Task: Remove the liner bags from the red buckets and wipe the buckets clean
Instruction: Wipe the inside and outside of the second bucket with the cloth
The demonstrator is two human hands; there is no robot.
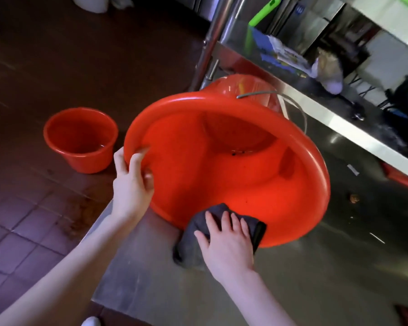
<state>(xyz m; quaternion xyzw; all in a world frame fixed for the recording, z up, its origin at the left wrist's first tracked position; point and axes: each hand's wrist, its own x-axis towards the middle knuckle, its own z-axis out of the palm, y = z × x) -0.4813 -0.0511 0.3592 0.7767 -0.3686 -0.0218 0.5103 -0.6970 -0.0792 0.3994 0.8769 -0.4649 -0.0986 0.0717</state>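
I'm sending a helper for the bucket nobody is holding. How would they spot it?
Start at the steel table, where the hands tilt a large red bucket. Look left, down to the dark tiled floor. The smaller red bucket stands there upright, alone, untouched, without a liner.

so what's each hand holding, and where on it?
Left hand grips the tilted red bucket by its rim, fingers curled inside. Right hand lies flat on a dark cloth, pressing it against the bucket's lower rim.

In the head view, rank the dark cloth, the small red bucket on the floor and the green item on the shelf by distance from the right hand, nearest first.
From the right hand:
1. Dark cloth, under its palm.
2. Small red bucket, left on the floor.
3. Green item, top on the shelf.
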